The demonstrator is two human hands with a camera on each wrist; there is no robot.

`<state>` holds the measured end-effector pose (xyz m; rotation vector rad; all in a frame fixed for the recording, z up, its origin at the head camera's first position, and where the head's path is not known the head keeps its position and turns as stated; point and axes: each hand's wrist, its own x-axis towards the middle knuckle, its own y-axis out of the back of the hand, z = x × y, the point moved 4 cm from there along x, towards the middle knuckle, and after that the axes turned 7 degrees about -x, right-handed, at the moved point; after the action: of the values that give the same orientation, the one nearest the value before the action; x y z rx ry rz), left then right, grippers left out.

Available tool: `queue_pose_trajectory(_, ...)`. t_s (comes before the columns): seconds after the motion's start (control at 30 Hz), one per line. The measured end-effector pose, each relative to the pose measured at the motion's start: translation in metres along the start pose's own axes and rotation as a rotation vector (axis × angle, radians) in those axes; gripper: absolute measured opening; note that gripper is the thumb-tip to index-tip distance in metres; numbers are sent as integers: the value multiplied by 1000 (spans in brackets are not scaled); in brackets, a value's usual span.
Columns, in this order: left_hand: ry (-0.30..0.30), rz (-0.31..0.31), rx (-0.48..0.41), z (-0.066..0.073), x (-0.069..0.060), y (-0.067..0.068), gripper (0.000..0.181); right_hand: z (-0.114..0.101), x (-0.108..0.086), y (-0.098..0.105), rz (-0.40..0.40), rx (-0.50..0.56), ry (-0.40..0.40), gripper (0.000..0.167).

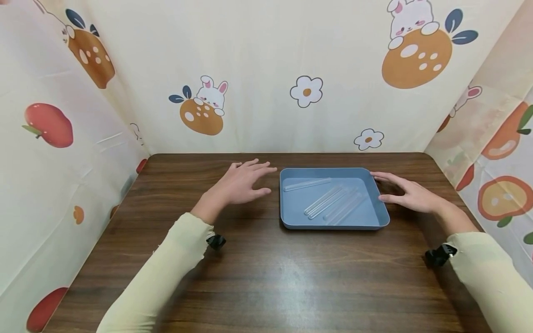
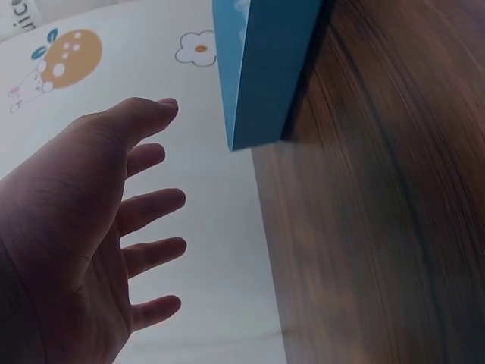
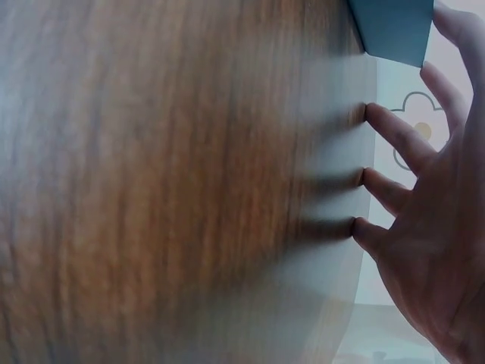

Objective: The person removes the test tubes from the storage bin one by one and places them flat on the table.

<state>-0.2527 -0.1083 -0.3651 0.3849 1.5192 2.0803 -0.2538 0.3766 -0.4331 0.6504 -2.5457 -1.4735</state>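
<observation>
Pale sleeves show at seven and five o'clock over the tabletop; the tray sits at the person's one o'clock. The left hand, fingers spread, hovers off its nine o'clock side; the right hand, also spread, touches its three o'clock edge. Steadying the tray seems in hand: best to press evenly and keep it level, lest the tubes roll. Lettering at the left wrist view's ten o'clock is too partial to read.

L hand is spread, R hand ditto (arms extended fwd).
</observation>
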Motion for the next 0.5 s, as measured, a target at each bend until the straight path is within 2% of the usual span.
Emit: queue_pose_trajectory(0.5, -93, -47, -91, 22, 24, -2, 68, 1, 1, 0, 0, -19, 0, 82)
